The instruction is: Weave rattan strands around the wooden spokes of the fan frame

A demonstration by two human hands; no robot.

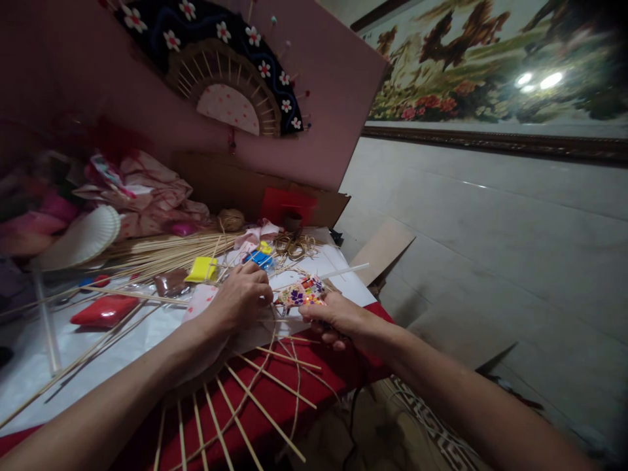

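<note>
My right hand [338, 317] is wrapped round a flower-patterned hot glue gun [301, 294], its front pointing left. A translucent glue stick [346, 270] reaches out behind it to the upper right. Close to that front end, my left hand [245, 291] is closed, fingers curled down, with twine [271, 337] running out from under its fingertips. The fingertips themselves are partly hidden. Beneath my left forearm lies a fan frame of thin bamboo sticks [250, 392], spread over the table's front edge. Part of its pink dotted piece [200, 301] shows beside my left wrist.
Bamboo sticks [161, 252], red clay [105, 311], yellow clay [201, 269] and a blue packet [259, 260] lie on the table. Scissors [289, 247] and a twine ball [230, 220] are farther back. A finished dark fan [220, 55] is pinned to a pink board. A cable [354, 412] hangs at the right.
</note>
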